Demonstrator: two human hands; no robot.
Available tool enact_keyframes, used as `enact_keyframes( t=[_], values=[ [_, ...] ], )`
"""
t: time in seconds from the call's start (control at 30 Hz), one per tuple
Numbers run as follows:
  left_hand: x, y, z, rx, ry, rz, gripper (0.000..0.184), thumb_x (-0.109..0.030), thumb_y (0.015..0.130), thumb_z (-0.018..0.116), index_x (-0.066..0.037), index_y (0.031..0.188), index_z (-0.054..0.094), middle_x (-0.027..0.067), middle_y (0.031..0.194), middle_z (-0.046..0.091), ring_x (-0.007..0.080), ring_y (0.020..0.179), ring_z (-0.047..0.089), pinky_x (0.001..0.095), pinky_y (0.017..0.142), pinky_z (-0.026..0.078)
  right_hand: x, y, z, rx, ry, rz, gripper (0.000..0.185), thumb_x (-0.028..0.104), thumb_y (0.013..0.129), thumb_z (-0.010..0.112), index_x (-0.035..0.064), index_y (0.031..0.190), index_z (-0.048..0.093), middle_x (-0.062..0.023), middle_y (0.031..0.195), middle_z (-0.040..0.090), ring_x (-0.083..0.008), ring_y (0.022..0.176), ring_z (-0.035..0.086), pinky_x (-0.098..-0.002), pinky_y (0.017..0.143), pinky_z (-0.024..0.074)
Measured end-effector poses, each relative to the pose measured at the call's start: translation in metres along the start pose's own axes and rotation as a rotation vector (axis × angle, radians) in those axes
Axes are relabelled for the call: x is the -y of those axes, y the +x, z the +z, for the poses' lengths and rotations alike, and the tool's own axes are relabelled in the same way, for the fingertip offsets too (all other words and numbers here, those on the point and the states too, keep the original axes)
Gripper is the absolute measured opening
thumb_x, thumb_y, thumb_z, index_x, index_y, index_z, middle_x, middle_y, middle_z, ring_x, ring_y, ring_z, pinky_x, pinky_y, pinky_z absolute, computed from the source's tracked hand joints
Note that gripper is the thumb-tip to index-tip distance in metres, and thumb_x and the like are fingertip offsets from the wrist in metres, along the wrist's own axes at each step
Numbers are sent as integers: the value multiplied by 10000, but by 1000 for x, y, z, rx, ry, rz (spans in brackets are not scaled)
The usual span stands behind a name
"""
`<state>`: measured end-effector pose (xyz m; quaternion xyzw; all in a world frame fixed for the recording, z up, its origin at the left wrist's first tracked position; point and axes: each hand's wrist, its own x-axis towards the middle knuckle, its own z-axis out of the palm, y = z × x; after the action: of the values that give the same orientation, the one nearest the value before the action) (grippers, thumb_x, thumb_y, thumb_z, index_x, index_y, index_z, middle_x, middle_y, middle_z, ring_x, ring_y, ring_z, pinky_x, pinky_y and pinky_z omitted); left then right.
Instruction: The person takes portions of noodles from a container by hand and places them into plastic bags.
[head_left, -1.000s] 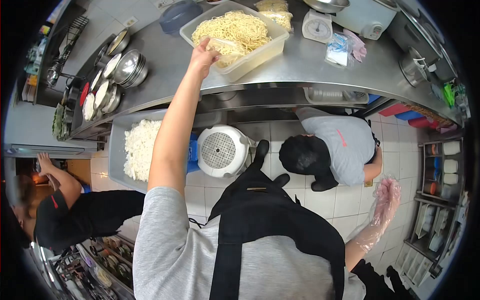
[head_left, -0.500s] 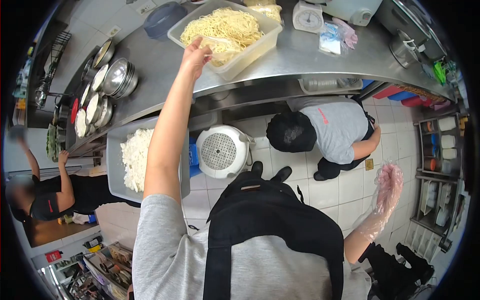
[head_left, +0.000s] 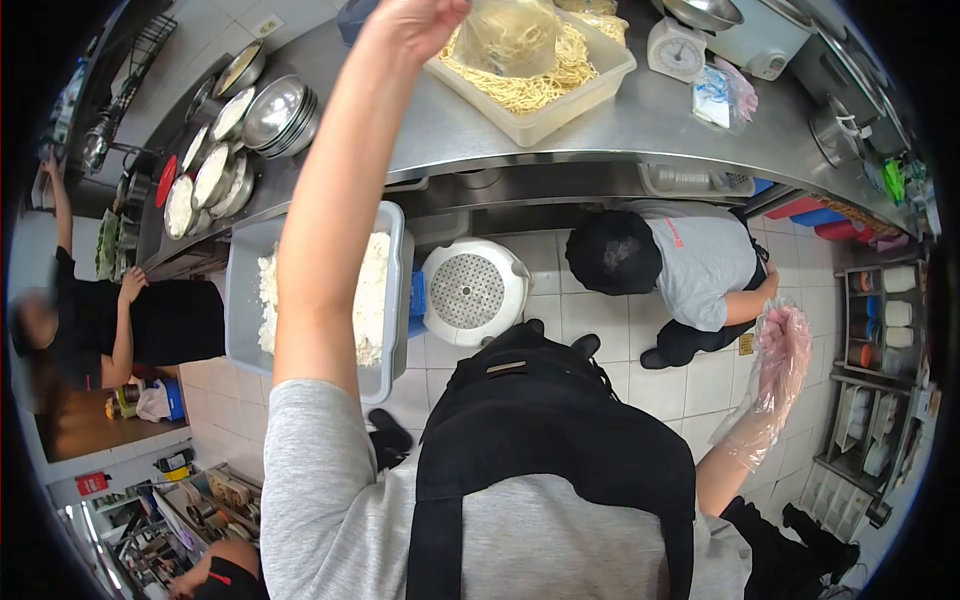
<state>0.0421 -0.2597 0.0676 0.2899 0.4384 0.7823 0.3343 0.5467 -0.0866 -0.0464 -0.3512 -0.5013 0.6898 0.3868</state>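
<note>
Left hand (head_left: pixel 425 25), at the top edge of view: fingers look pinched on the near side of a clear bag (head_left: pixel 508 40), exact grip partly cut off. Bag sits over the noodles (head_left: pixel 545 97) in the plastic tub (head_left: pixel 588 84) on the worktop (head_left: pixel 640 122); some noodles show through it. Right hand (head_left: pixel 783 345), in a thin plastic glove, fingers loosely curled, nothing seen in it, well apart from the tub. Handling, judged: bag light, limp, perhaps slippery; best held by its gathered edge. Noodles soft, easily torn; scoop from beneath
</note>
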Motion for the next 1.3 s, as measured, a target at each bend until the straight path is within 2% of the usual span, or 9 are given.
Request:
enact_keyframes(
  t=[0.2,0.3,0.4,0.63,0.8,0.9,0.97,1.13,1.3],
  values=[
    [-57,-110,21,-53,-46,5,435,102,720,489,5,1141,441,93,1008,548,102,697,548,144,472,396,-2,5,15,57,66,39,253,216,858,550,-9,972,537,-96,833,590,-125,666,532,-223,565,422],
    [-41,-153,1,82,141,-68,610,-75,717,644,21,1254,371,118,1309,373,317,1227,368,117,657,505,6,12,39,146,92,31,227,197,856,547,-6,960,542,-100,817,592,-130,684,544,-231,565,437],
    [-11,-191,-6,-85,90,-296,644,157,664,449,31,1284,325,106,1364,304,270,1263,335,149,515,413,8,10,82,212,27,93,190,167,858,539,-13,921,551,-100,791,595,-118,626,549,-229,561,431],
    [37,-231,-9,-213,121,-485,727,176,619,446,33,1314,291,113,1392,270,262,1290,288,150,506,402,-58,-17,198,784,-261,135,355,237,782,631,4,1033,537,-98,951,601,-140,776,584,-251,643,469],
    [82,-238,11,-267,85,-336,752,176,605,457,32,1322,282,106,1390,290,247,1296,278,159,495,386,-134,-29,250,760,-885,-500,353,178,762,614,-3,1051,523,-131,1031,603,-242,849,590,-294,706,482],
    [108,-235,22,-328,108,-270,792,177,585,455,18,1338,269,108,1391,296,242,1293,284,167,516,407,-141,-15,247,878,-902,-194,275,91,759,588,-22,1003,535,-114,895,629,-207,805,596,-287,691,485],
    [123,-233,21,-340,245,-218,809,176,582,449,8,1349,256,117,1388,301,240,1296,279,175,532,418,-139,-6,231,767,-490,321,220,43,757,571,-37,959,540,-91,782,618,-176,774,595,-289,682,487],
    [158,-228,24,-291,351,-253,792,147,590,446,22,1349,257,108,1302,392,128,1050,458,191,553,408,-85,-14,237,1036,-152,278,323,72,784,567,-40,1085,531,-96,924,600,-157,862,578,-275,764,467],
    [162,-227,30,-268,285,-324,778,138,608,478,51,1343,237,164,1336,364,188,1056,501,218,724,451,-26,16,224,810,-226,73,282,191,845,560,-2,1050,568,-86,959,611,-131,770,600,-257,688,490]
  ],
)
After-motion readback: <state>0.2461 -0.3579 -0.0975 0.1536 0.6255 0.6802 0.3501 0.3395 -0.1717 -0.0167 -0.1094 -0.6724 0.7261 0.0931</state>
